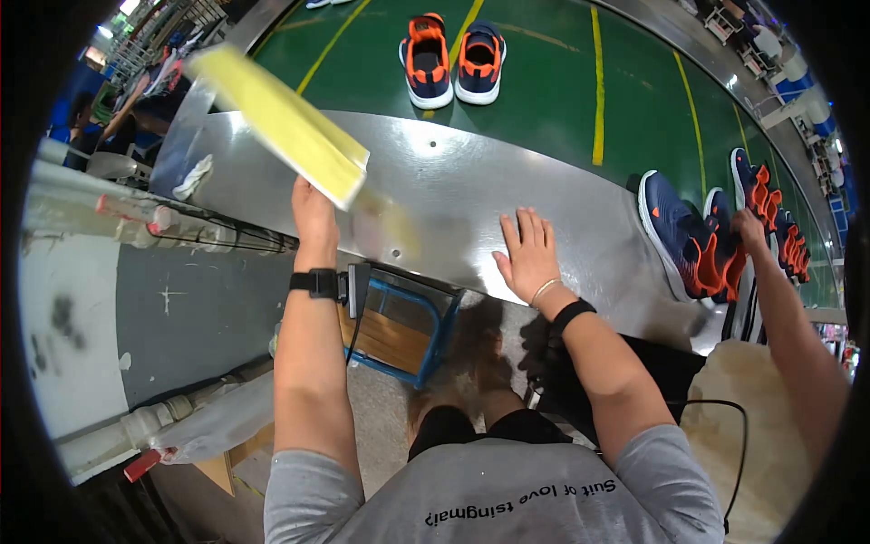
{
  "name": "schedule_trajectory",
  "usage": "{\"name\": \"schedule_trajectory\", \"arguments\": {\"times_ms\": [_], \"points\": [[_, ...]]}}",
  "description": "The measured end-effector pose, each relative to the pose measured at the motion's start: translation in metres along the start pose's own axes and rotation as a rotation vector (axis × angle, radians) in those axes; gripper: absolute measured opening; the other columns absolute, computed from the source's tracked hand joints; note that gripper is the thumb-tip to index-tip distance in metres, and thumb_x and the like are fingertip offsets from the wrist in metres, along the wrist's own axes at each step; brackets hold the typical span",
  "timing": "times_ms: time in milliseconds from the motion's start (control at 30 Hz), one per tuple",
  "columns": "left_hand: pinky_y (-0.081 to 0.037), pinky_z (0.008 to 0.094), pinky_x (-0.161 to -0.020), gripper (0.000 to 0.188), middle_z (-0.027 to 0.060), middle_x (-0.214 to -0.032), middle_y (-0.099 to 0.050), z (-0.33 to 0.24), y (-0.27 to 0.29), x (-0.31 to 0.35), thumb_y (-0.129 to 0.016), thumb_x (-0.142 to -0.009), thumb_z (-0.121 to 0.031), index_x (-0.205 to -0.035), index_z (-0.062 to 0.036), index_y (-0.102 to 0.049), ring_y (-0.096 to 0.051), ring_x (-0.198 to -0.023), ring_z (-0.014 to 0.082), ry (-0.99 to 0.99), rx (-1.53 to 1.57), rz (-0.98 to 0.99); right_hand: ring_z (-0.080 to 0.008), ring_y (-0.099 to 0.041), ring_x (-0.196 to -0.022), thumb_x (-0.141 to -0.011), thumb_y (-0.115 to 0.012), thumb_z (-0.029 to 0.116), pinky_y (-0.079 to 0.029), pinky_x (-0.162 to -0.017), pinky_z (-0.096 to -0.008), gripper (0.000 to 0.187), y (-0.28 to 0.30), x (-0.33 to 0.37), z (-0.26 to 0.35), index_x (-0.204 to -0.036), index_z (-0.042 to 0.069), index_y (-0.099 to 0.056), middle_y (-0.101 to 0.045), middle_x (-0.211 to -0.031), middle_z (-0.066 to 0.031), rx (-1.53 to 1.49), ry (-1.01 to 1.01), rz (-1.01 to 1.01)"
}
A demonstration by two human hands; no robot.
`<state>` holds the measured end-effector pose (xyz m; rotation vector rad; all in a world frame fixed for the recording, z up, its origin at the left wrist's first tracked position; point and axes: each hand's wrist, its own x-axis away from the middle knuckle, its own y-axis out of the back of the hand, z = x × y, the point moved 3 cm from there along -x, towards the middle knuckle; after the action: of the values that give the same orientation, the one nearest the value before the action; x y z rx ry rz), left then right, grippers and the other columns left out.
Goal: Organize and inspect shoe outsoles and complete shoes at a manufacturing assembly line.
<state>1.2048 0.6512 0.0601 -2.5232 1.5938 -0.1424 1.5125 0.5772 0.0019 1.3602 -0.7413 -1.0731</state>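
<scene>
My left hand [314, 216] grips the lower end of a long yellow slab with a pale edge [290, 127], perhaps a stack of paper. The slab is tilted over the metal table and its far end is blurred; my fingers are partly hidden behind it. My right hand [533, 258] lies on the metal table [453, 168] with its fingers spread, holding nothing. Beyond the table, a navy and orange shoe [427, 65] and its mate [479, 65] stand side by side on a green conveyor belt [535, 82] with yellow lines.
On the right, another person's hand [750, 232] reaches among several navy and orange shoes [675, 227]. A crumpled white cloth [193, 178] lies at the table's left end. Below the table edge stands a blue-framed stool [399, 340] with a wooden seat.
</scene>
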Motion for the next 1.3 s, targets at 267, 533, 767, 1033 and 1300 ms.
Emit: {"name": "schedule_trajectory", "arguments": {"times_ms": [267, 533, 767, 1033, 1300], "points": [[-0.032, 0.0469, -0.079, 0.029, 0.0250, -0.090, -0.046, 0.082, 0.019, -0.027, -0.046, -0.085, -0.021, -0.081, 0.0071, -0.046, -0.041, -0.087, 0.0411, -0.271, -1.047, -0.297, -0.0379, -0.024, -0.123, -0.077, -0.055, 0.030, -0.016, -0.099, -0.0517, 0.060, 0.005, -0.014, 0.004, -0.126, 0.003, -0.035, -0.031, -0.129, -0.0244, -0.197, -0.038, 0.133], [-0.027, 0.0469, -0.090, 0.035, 0.0253, -0.108, -0.042, 0.084, 0.008, -0.030, -0.046, -0.084, -0.025, -0.096, 0.0082, -0.045, -0.036, -0.105, 0.0391, -0.168, -1.391, -0.271, -0.0391, -0.020, -0.125, -0.080, -0.050, 0.031, -0.016, -0.099, -0.0541, 0.059, 0.007, -0.019, 0.003, -0.129, 0.002, -0.033, -0.029, -0.129, -0.0245, -0.257, -0.058, 0.293], [-0.029, 0.0467, -0.086, 0.037, 0.0258, -0.107, -0.042, 0.077, 0.008, -0.038, -0.044, -0.083, -0.024, -0.100, 0.0090, -0.044, -0.038, -0.099, 0.0394, -0.253, -1.475, -0.203, -0.0373, -0.023, -0.124, -0.078, -0.055, 0.032, -0.019, -0.099, -0.0553, 0.059, 0.010, -0.028, 0.008, -0.126, 0.004, -0.036, -0.030, -0.129, -0.0234, -0.402, -0.137, 0.364], [-0.028, 0.0458, -0.086, 0.027, 0.0204, -0.107, -0.043, 0.065, 0.013, -0.063, -0.048, -0.083, -0.024, -0.094, 0.0013, -0.047, -0.040, -0.099, 0.0348, -0.345, -1.279, 0.140, -0.0408, -0.026, -0.121, -0.073, -0.057, 0.032, -0.017, -0.098, -0.0560, 0.062, 0.005, -0.028, 0.007, -0.123, 0.002, -0.039, -0.034, -0.123, -0.0264, -0.291, -0.130, 0.389], [-0.042, 0.0217, -0.068, 0.014, 0.0030, -0.082, -0.057, 0.034, 0.036, -0.142, -0.053, -0.087, -0.010, -0.094, 0.0024, -0.052, -0.051, -0.076, 0.0067, -0.058, -0.287, 0.465, -0.0384, -0.038, -0.110, -0.070, -0.059, 0.018, -0.030, -0.093, -0.0465, 0.042, 0.019, -0.041, 0.031, -0.107, 0.001, -0.050, -0.041, -0.117, -0.0229, -0.275, -0.191, 0.083]]}}
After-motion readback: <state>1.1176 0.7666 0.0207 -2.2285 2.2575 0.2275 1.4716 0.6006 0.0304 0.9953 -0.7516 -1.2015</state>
